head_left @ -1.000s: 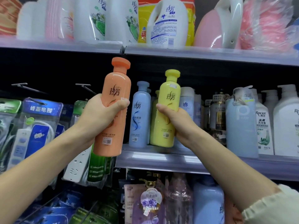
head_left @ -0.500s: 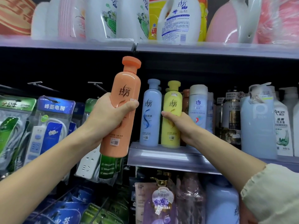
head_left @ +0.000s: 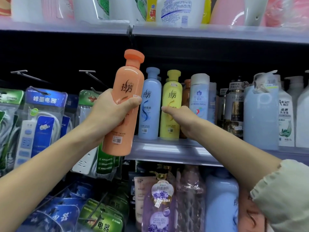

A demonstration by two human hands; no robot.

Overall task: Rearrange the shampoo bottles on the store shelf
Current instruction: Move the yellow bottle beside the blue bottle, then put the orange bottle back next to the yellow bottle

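Observation:
My left hand (head_left: 109,113) grips an orange shampoo bottle (head_left: 124,104) and holds it upright in the air, just left of the middle shelf (head_left: 168,152). A yellow shampoo bottle (head_left: 171,97) stands on that shelf beside a light blue shampoo bottle (head_left: 150,104). My right hand (head_left: 181,118) is wrapped around the yellow bottle's right side, thumb across its front. Another orange bottle (head_left: 186,92) shows partly behind the yellow one.
Right of the yellow bottle stand a white-and-blue can (head_left: 199,96), dark bottles (head_left: 234,106), a large pale blue bottle (head_left: 260,118) and white pump bottles (head_left: 286,114). Packaged power strips (head_left: 41,124) hang on hooks at left. Detergent jugs (head_left: 177,10) fill the top shelf; more bottles (head_left: 160,201) stand below.
The yellow bottle went from lifted and tilted in my right hand to standing on the shelf beside the blue bottle. The orange bottle stayed in my left hand, shifting slightly right.

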